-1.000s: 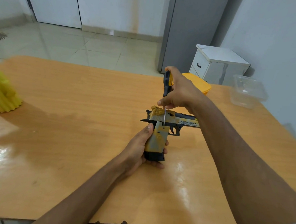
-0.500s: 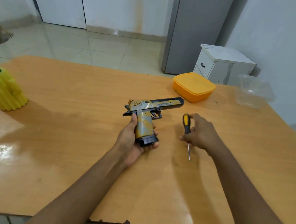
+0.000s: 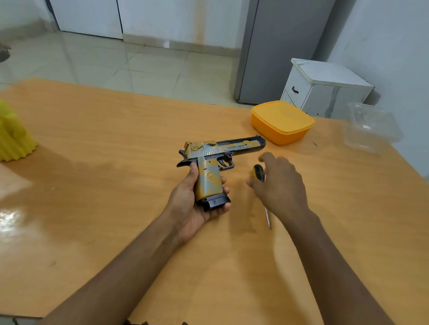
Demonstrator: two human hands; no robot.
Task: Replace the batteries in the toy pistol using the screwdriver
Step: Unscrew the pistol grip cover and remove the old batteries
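Observation:
The yellow-and-grey toy pistol [image 3: 219,150] lies on its side just over the wooden table [image 3: 107,181], barrel pointing right. My left hand [image 3: 188,211] grips its handle from below, thumb along the rear. The screwdriver [image 3: 258,172], with a black-and-yellow handle and a thin metal shaft pointing toward me, lies on the table right of the pistol. My right hand [image 3: 279,189] hovers over it with fingers spread and slightly blurred, covering the middle of the tool. No batteries are visible.
An orange lidded box [image 3: 282,122] stands beyond the pistol's muzzle. A clear plastic container [image 3: 371,129] sits at the far right edge. A yellow ribbed vase [image 3: 4,134] stands at the left. A white cabinet [image 3: 326,88] is behind the table.
My right hand brought the screwdriver down from the pistol to the table and has loosened its hold on it. My left hand lowered the pistol and turned it flat.

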